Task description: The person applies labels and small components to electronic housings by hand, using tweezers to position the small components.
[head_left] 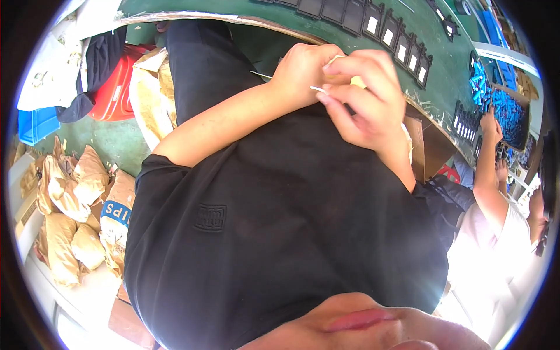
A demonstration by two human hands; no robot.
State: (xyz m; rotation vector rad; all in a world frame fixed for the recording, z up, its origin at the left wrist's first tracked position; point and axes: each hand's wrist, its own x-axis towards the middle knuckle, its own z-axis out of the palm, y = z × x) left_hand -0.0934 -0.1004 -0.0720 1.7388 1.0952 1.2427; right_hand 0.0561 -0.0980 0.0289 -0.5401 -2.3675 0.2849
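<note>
My left hand is curled closed just in front of the green table edge. A thin pale rod shows beside its wrist; whether the hand grips it is hidden. My right hand is drawn in against the left one, its thumb and a finger pinched near a small curved white strip. Something yellow shows between the right fingers, too covered to name. On the table beyond, a row of black plastic frames, several with white rectangles, lies nearest to my right hand.
The green table has a frayed edge. On the right, a co-worker's arm reaches toward many small blue parts. A cardboard box stands below the table edge. Brown paper bags, a red container and a blue bin are left.
</note>
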